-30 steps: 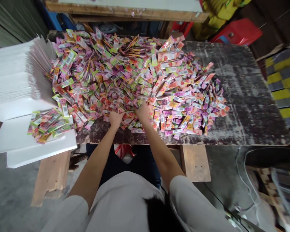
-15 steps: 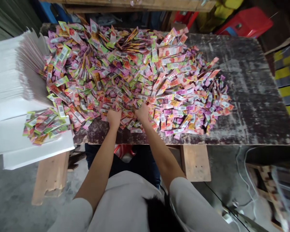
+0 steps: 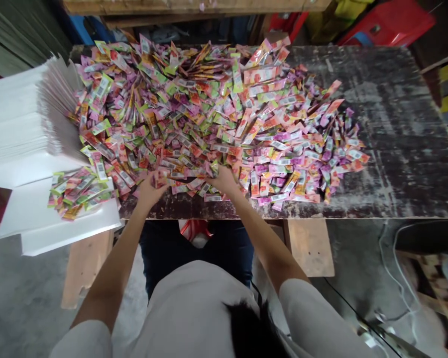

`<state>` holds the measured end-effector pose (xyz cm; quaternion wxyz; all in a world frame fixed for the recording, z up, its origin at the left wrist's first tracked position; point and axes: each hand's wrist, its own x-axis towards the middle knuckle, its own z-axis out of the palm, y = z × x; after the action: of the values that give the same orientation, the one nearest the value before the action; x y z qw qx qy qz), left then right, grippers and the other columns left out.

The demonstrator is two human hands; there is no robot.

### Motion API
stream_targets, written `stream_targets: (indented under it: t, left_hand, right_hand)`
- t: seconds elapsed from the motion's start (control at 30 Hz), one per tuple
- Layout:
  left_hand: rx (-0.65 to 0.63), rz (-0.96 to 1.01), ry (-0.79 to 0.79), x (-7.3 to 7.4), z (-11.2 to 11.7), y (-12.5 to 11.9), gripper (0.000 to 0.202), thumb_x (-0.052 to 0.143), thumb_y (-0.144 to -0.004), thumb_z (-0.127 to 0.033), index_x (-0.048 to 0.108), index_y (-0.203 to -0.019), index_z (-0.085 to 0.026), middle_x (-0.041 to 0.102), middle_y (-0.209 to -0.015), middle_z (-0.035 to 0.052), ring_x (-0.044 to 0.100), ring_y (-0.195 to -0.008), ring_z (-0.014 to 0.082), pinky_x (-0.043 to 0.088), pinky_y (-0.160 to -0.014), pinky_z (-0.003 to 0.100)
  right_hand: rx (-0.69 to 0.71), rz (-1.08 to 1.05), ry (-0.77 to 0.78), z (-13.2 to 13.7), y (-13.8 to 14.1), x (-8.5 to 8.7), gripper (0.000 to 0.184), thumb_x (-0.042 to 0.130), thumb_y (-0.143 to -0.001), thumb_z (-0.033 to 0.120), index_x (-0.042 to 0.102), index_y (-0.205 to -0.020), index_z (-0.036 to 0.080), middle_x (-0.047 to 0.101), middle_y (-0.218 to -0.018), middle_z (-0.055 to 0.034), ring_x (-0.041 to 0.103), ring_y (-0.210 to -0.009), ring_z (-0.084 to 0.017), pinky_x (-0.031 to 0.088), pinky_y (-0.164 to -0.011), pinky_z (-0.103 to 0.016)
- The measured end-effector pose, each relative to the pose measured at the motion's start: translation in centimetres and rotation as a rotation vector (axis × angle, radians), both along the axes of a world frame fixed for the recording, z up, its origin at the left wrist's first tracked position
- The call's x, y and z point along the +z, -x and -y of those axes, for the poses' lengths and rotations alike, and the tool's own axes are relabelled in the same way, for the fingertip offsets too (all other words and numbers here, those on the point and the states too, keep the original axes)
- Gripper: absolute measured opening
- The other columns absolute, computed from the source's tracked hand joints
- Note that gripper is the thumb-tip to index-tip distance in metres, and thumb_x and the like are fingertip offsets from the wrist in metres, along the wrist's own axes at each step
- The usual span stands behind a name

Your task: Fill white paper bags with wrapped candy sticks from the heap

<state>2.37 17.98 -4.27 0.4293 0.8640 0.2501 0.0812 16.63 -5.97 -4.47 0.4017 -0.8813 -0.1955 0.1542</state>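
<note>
A large heap of small colourful sachets (image 3: 209, 114), pink, purple, green and orange, covers the left and middle of a worn dark table (image 3: 395, 149). My left hand (image 3: 149, 188) is at the heap's near edge, lifted slightly and closed around a few sachets (image 3: 159, 177). My right hand (image 3: 224, 180) lies in the sachets at the near edge, its fingers buried among them. A small bundle of sachets (image 3: 80, 191) rests on white sheets to the left.
A tall stack of white sheets or flat boxes (image 3: 18, 124) stands at the left, with more white sheets (image 3: 59, 223) below it. Red plastic stools (image 3: 388, 22) and yellow items are behind the table. Cables lie on the floor at the right.
My left hand has moved left and lifted from the heap with a few sachets in it. My right hand stays at the heap's near edge.
</note>
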Motion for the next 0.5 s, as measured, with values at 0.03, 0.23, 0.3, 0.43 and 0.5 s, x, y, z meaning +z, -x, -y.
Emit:
stream_targets:
  t: [0.03, 0.23, 0.3, 0.43, 0.5]
  left_hand:
    - [-0.11, -0.09, -0.143, -0.5, 0.1, -0.2, 0.034, 0.068, -0.07, -0.028, 0.065, -0.102, -0.02, 0.071, -0.092, 0.0064, 0.067, -0.09, 0.024, 0.052, -0.086, 0.038]
    - [-0.45, -0.426, -0.618, -1.8, 0.4, -1.5, 0.027, 0.058, -0.08, -0.027, 0.069, -0.104, -0.019, 0.07, -0.107, 0.0155, 0.062, -0.107, 0.0317, 0.044, -0.093, 0.041]
    - [-0.467, -0.451, -0.655, -1.6, 0.3, -1.3, 0.027, 0.058, -0.081, -0.03, 0.069, -0.104, -0.021, 0.07, -0.107, 0.0145, 0.061, -0.108, 0.0318, 0.042, -0.093, 0.041]
    - [-0.407, -0.446, -0.681, -1.4, 0.1, 0.0, 0.025, 0.057, -0.08, -0.031, 0.069, -0.1, -0.02, 0.068, -0.103, 0.0148, 0.059, -0.108, 0.0325, 0.04, -0.094, 0.044]
    - [-0.359, -0.405, -0.674, -1.3, 0.1, 0.7, 0.023, 0.058, -0.079, -0.029, 0.068, -0.097, -0.02, 0.065, -0.108, 0.0153, 0.055, -0.112, 0.033, 0.041, -0.094, 0.044]
  right_hand:
    - [0.019, 0.037, 0.081, -0.7, 0.3, -0.4, 0.027, 0.073, -0.071, 0.033, 0.064, -0.093, 0.019, 0.07, -0.092, -0.0091, 0.065, -0.091, -0.029, 0.049, -0.084, -0.039]
    - [0.167, 0.159, 0.363, -3.6, 0.6, -1.8, 0.03, 0.074, -0.074, 0.029, 0.064, -0.097, 0.013, 0.069, -0.097, -0.0182, 0.062, -0.095, -0.032, 0.045, -0.088, -0.044]
    - [0.158, 0.147, 0.361, -3.4, 0.4, -2.0, 0.027, 0.073, -0.074, 0.029, 0.064, -0.094, 0.014, 0.069, -0.093, -0.0165, 0.062, -0.093, -0.03, 0.045, -0.087, -0.043]
    - [-0.012, 0.109, 0.131, -1.7, -0.3, -2.0, 0.022, 0.072, -0.072, 0.034, 0.062, -0.084, 0.019, 0.067, -0.092, -0.0111, 0.061, -0.092, -0.028, 0.048, -0.086, -0.041]
    - [-0.111, 0.085, -0.069, -0.5, -0.7, -1.7, 0.026, 0.073, -0.069, 0.039, 0.061, -0.081, 0.02, 0.066, -0.093, -0.0088, 0.06, -0.095, -0.027, 0.049, -0.088, -0.042]
